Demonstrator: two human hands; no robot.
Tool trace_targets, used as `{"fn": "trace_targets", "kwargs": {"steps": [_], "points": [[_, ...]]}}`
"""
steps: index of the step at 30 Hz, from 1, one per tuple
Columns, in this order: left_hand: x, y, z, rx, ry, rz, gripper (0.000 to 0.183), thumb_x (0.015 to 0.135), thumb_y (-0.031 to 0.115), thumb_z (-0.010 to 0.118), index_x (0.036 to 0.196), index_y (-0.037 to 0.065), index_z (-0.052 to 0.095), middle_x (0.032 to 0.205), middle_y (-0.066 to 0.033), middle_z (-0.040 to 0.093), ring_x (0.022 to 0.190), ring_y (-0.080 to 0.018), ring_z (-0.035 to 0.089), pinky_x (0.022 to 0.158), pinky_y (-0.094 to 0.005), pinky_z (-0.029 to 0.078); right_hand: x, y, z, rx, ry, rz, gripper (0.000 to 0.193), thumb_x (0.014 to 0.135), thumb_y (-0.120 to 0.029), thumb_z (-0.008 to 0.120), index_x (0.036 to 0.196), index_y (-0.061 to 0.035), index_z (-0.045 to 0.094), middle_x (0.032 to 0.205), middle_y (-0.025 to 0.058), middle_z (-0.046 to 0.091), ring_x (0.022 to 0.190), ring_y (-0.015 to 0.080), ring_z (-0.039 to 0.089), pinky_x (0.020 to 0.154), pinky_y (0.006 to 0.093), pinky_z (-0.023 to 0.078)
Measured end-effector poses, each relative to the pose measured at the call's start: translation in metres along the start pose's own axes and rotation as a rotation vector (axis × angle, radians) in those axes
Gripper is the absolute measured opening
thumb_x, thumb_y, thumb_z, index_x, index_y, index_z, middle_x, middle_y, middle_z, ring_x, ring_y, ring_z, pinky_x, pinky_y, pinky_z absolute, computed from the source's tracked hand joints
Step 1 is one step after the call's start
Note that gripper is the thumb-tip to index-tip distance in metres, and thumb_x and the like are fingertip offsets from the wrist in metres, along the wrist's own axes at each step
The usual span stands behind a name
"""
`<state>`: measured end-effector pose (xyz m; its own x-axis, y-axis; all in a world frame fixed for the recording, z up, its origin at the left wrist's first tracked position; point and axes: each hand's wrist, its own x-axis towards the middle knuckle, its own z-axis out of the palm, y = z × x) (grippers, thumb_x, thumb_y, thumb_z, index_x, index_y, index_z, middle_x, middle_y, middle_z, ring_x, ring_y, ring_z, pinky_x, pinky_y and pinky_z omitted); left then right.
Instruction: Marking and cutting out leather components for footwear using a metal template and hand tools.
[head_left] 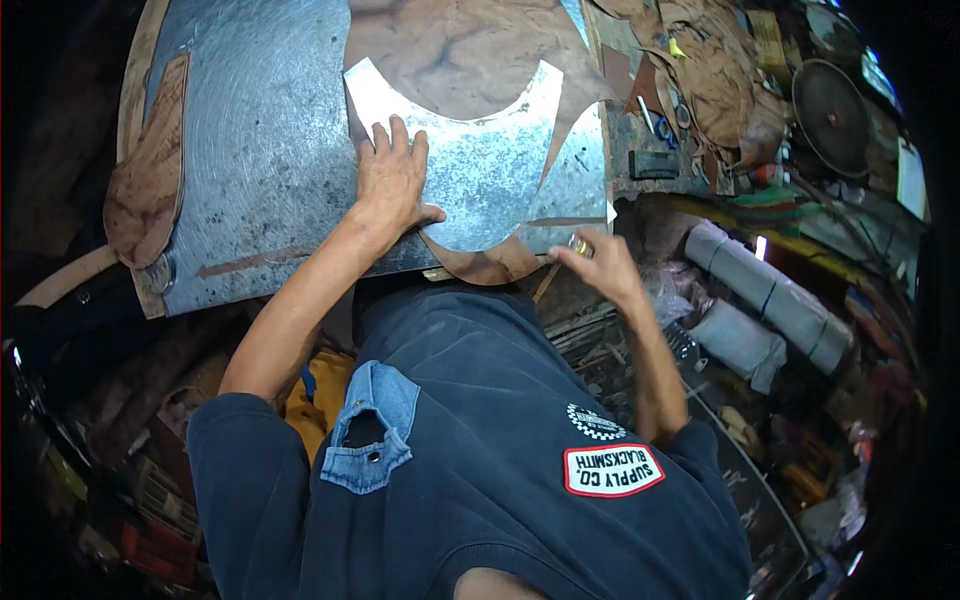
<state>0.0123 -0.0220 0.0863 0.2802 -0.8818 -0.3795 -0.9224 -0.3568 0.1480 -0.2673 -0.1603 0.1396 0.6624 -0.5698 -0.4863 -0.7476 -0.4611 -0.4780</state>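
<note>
A sheet-metal template [485, 175] with a curved hollow at its far edge and a rounded near edge lies on a brown leather hide [445, 50]. My left hand [390, 180] presses flat on the template's left part, fingers spread. Close to the table's near right corner, my right hand [603, 268] is closed around a small tool [578, 245] with a yellowish, shiny part. Its working end is too small to make out. Beyond the template's rounded near edge, a flap of leather [490, 264] hangs over the table edge.
The tabletop is scratched metal [260, 130] with a wooden rim. A shaped leather piece [148, 190] lies at its left edge. Right of it are blue-handled scissors [665, 130], a black block [653, 164], leather scraps [715, 75], a round disc [832, 118] and wrapped rolls [770, 295].
</note>
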Motion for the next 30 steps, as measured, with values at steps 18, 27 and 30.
{"fn": "trace_targets", "kwargs": {"steps": [18,27,30], "points": [[0.007,-0.009,-0.008,0.033,0.029,0.102,0.088,0.063,0.055,0.082,0.126,-0.001,0.054,0.126,-0.024,0.052,0.109,-0.0376,0.057,0.089,-0.0456,0.047,-0.116,0.063,0.065,0.9,0.693,0.437,0.023,0.087,-0.019,0.069,0.102,-0.0038,0.059,0.064,-0.0022,0.053,0.044,0.0075,0.046,0.041,0.0247,0.04],[0.011,-0.03,0.009,-0.123,0.188,0.165,0.07,0.067,0.028,0.085,0.122,-0.001,0.054,0.123,-0.0172,0.056,0.106,-0.0345,0.057,0.086,-0.0441,0.05,-0.119,0.135,0.009,-0.146,0.936,0.416,0.029,0.086,-0.021,0.065,0.103,0.0025,0.062,0.077,0.0147,0.067,0.071,0.0277,0.066,0.065,0.038,0.051],[0.008,-0.036,0.011,-0.153,0.253,0.19,0.068,0.067,0.022,0.084,0.123,-0.002,0.054,0.126,-0.0173,0.054,0.109,-0.0346,0.055,0.088,-0.0448,0.048,-0.098,0.127,-0.017,0.009,0.751,0.63,0.029,0.084,-0.022,0.062,0.104,-0.0011,0.064,0.09,0.0229,0.068,0.089,0.0405,0.066,0.075,0.046,0.05]]}}
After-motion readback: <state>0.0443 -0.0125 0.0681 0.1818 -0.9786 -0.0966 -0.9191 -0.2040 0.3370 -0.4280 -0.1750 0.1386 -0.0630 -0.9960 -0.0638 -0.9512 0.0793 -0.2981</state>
